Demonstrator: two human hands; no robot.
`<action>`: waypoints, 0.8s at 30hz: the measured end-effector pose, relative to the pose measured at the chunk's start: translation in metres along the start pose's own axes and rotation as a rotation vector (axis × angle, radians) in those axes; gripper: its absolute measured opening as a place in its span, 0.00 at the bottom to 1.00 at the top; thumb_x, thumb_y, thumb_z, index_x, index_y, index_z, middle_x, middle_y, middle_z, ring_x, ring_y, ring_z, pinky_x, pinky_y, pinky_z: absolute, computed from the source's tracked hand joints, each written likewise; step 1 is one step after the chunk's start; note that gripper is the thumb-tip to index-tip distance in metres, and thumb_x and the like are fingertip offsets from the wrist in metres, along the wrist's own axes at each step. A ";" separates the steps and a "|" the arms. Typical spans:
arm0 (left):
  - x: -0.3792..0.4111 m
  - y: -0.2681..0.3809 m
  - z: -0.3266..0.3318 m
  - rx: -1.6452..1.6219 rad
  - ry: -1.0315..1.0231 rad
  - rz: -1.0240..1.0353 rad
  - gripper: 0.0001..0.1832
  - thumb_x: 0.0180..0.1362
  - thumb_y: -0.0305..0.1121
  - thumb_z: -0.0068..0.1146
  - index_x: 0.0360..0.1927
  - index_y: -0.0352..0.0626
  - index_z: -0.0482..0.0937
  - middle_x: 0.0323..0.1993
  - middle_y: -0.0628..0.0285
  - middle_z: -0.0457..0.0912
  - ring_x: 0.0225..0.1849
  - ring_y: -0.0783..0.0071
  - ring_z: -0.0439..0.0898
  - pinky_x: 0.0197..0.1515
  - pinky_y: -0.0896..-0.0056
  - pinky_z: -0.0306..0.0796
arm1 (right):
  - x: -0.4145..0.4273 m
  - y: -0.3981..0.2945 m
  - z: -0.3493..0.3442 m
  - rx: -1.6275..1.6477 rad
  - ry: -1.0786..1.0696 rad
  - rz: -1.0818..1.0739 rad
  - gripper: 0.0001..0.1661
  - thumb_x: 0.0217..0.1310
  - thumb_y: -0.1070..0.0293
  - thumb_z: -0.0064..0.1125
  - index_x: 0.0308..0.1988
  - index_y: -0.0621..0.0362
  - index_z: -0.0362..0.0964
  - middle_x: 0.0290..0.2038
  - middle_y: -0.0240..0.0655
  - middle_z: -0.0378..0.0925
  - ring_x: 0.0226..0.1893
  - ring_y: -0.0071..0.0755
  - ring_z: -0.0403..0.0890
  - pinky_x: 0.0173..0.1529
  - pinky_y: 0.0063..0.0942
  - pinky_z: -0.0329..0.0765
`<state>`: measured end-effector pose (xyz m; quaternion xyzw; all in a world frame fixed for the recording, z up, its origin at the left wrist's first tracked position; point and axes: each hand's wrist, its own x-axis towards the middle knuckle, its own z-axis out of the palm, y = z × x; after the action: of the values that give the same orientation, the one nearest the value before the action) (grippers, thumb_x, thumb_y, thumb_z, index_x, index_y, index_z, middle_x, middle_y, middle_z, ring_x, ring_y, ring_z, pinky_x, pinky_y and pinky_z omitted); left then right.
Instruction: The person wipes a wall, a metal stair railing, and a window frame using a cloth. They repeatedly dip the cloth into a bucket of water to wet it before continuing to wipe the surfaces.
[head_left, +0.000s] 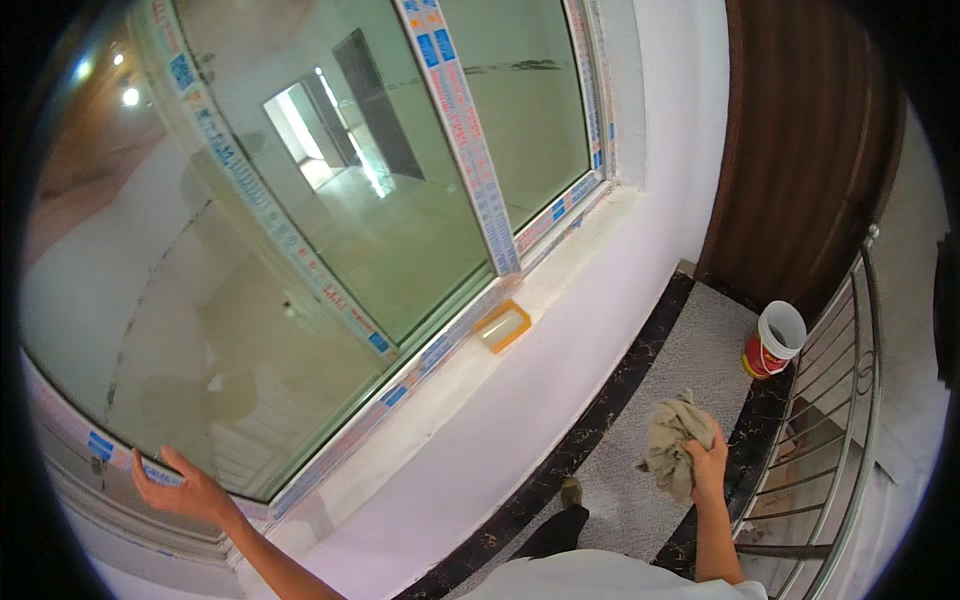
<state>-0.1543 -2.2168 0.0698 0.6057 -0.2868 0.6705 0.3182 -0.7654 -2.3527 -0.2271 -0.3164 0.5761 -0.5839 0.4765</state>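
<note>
My left hand (184, 487) grips the left edge of a sliding window sash frame (289, 251), whose film strips bear blue and red print. My fingers and thumb lie on either side of that edge. The sash's glass pane (247, 360) shows reflections and a few smudges. My right hand (707, 457) holds a crumpled grey-beige cloth rag (670, 442) out over the floor, apart from the window. On the white windowsill (442, 386) lies a small orange-edged rectangular object (504, 326) with a pale middle; its exact kind cannot be told.
A white plastic bucket (784, 330) with a red and yellow label stands on the floor by the metal railing (866, 420). Black marbled borders (626, 382) edge the grey speckled floor (679, 360). Beyond is a dark brown door (806, 135). My shoe (571, 491) is below the sill.
</note>
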 end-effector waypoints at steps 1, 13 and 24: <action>-0.003 0.020 0.001 -0.025 -0.007 -0.015 0.22 0.65 0.35 0.59 0.59 0.35 0.74 0.58 0.48 0.75 0.61 0.52 0.71 0.62 0.52 0.65 | 0.011 -0.002 0.006 -0.028 -0.011 -0.006 0.34 0.49 0.79 0.57 0.60 0.59 0.69 0.52 0.39 0.76 0.51 0.38 0.78 0.56 0.33 0.74; -0.028 0.233 0.068 -0.340 -0.053 0.055 0.13 0.63 0.21 0.56 0.51 0.39 0.79 0.54 0.54 0.76 0.58 0.58 0.74 0.60 0.59 0.67 | 0.149 -0.078 0.054 -0.156 -0.164 -0.114 0.34 0.50 0.83 0.56 0.60 0.57 0.70 0.52 0.37 0.77 0.51 0.35 0.78 0.57 0.32 0.73; -0.005 0.346 0.090 -0.425 -0.001 0.198 0.14 0.54 0.13 0.54 0.42 0.37 0.80 0.46 0.54 0.77 0.48 0.56 0.77 0.53 0.58 0.72 | 0.231 -0.146 0.140 -0.452 -0.433 -0.710 0.36 0.43 0.87 0.57 0.57 0.57 0.74 0.52 0.42 0.79 0.53 0.37 0.79 0.60 0.33 0.72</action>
<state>-0.3651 -2.5056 0.0743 0.4944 -0.4798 0.6226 0.3711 -0.7444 -2.6345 -0.1075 -0.7041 0.4323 -0.4912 0.2758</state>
